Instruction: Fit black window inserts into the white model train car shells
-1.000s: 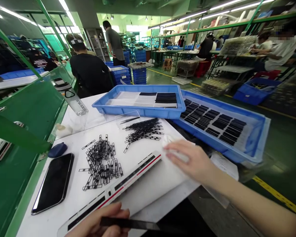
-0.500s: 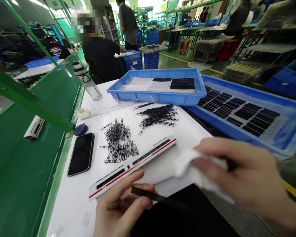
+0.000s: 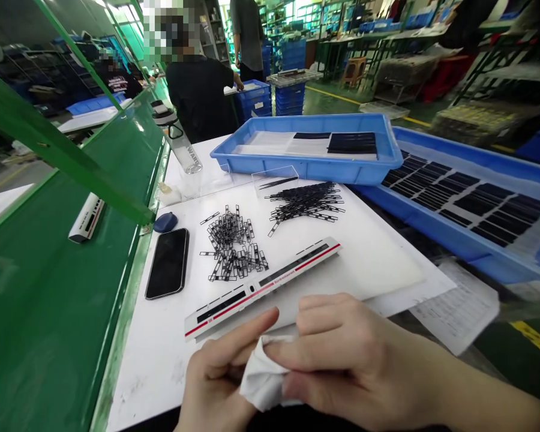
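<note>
A crumpled white cloth [image 3: 265,378] is pinched in my right hand [image 3: 342,354], which presses it against the fingers of my left hand [image 3: 225,378]. My left forefinger points out beyond the cloth; whatever the other left fingers hold is hidden beneath it. Just past both hands lies a white model train body [image 3: 270,288] with a red stripe and dark windows. Behind it on the white table [image 3: 387,246] are two piles of small black frames, a looser pile [image 3: 229,240] on the left and a denser one [image 3: 303,201] on the right.
A phone [image 3: 167,264], a dark blue round object [image 3: 165,222] and a bottle [image 3: 184,147] line the left side. Blue trays [image 3: 306,168] with black strips stand at the back and right. A green post [image 3: 72,156] crosses the left. People are beyond.
My right hand has come left with the cloth onto my left hand. The dark strip seen earlier in my left fingers is now covered. The view has shifted slightly.
</note>
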Demonstrator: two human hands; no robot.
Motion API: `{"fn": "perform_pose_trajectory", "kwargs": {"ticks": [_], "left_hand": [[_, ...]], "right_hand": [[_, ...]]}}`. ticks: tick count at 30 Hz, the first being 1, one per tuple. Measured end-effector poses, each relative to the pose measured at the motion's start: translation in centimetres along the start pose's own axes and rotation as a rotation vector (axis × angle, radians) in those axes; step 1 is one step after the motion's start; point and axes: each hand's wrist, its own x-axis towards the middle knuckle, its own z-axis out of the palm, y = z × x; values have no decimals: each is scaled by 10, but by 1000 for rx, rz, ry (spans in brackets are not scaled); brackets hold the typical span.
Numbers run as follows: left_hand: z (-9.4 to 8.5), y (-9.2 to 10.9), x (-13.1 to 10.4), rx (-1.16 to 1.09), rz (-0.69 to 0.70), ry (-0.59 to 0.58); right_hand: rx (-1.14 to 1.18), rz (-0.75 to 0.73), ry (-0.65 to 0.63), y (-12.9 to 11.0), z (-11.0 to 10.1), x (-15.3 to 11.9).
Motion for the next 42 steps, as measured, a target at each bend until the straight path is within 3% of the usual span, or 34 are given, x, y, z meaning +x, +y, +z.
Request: {"fn": "perform_pose_trajectory", "kwargs": {"ticks": [5, 9, 15, 18, 21, 27, 34, 42], "left_hand": [[-5, 2, 1, -59, -30, 2], [-12, 2, 9, -237, -13, -13], [-6, 10, 10, -353, -100, 104], [-5, 14, 10, -392, -100, 153], [-6, 16, 15, -390, -63, 174], [-6, 24, 22, -384, -41, 155], [-9, 34, 24, -327, -82, 327], [-24, 36, 34, -255, -14, 388]], "right_hand": [[-80, 35, -47, -2, -8, -7], [-274, 2, -70, -9, -8, -16], [-410, -65, 71, -10, 2, -23], [-454, -43, 60, -8, 1, -25], [-478, -24, 50, -6, -1, -27], [-511, -49, 145, -4, -4, -35], [-528, -79, 205, 2, -7, -56], [-628, -72, 325, 11, -12, -72]]}}
